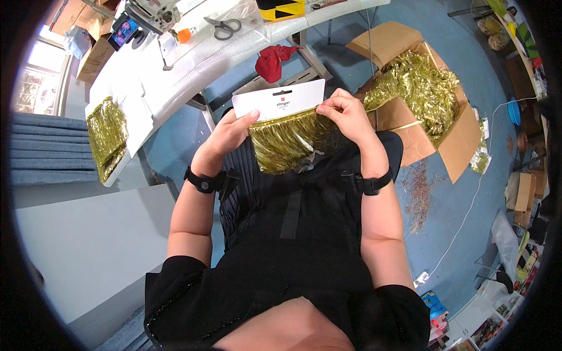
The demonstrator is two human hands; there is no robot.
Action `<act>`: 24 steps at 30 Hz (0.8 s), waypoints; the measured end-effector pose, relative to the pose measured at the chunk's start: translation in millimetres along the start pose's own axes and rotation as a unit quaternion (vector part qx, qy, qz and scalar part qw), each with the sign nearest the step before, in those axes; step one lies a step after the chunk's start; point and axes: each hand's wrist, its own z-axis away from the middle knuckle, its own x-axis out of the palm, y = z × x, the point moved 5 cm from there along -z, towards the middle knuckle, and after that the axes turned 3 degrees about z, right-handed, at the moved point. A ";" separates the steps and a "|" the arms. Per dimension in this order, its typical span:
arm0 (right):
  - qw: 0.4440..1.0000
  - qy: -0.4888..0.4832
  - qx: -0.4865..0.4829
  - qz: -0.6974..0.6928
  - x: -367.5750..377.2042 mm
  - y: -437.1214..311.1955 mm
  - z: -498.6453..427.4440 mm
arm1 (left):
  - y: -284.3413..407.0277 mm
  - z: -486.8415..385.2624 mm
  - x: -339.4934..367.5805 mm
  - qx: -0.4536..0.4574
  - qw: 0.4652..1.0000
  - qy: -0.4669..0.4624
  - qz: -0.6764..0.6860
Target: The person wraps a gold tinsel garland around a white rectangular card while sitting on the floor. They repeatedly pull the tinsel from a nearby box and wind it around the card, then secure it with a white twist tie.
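Above my lap I hold a white header card [278, 98] with a hang slot and printed writing. Gold tinsel fringe [285, 147] hangs from its lower edge. My left hand [228, 131] grips the card's left end, thumb on its face. At the other end, my right hand [347, 115] pinches the fringe's top band by the card's lower right corner. From there the gold band seems to run on to the right, towards a cardboard box [406, 136] full of loose gold tinsel [415, 87]; part of it is behind my right hand.
The white worktable [193, 74] curves ahead, bearing black scissors [224, 28], a phone [124, 30] on a stand and a machine [158, 13]. A carded gold fringe [107, 136] lies at its left end. Red cloth [273, 63] hangs below the edge. A white cable [461, 219] crosses the floor.
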 end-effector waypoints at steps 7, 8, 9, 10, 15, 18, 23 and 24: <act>0.983 -0.060 -0.042 -0.168 -1.4 -9.4 7.1 | -6.4 3.2 -3.9 -0.011 0.995 -0.011 0.103; 0.978 -0.062 -0.068 -0.187 -2.8 -14.6 8.7 | -8.0 1.4 -5.9 -0.005 0.995 -0.008 0.098; 0.972 -0.063 -0.092 -0.207 -4.3 -20.1 10.8 | -10.8 -2.2 -7.6 0.000 0.996 -0.005 0.093; 0.963 -0.063 -0.120 -0.233 -5.9 -26.7 13.6 | -14.5 -6.3 -9.3 0.003 0.996 -0.001 0.092; 0.990 0.024 -0.106 -0.085 -11.9 -47.8 22.1 | -42.5 -58.9 -24.3 -0.053 0.967 0.205 -0.142; 0.987 0.094 -0.128 0.003 0.9 -58.9 22.2 | -57.8 -73.7 5.0 0.012 0.939 0.278 -0.203; 0.963 0.160 -0.184 0.117 20.2 -59.9 24.9 | -67.4 -60.7 62.2 0.092 0.978 0.141 0.121; 0.962 0.159 -0.184 0.122 24.4 -57.9 25.2 | -66.8 -58.4 63.8 0.088 0.981 0.161 0.067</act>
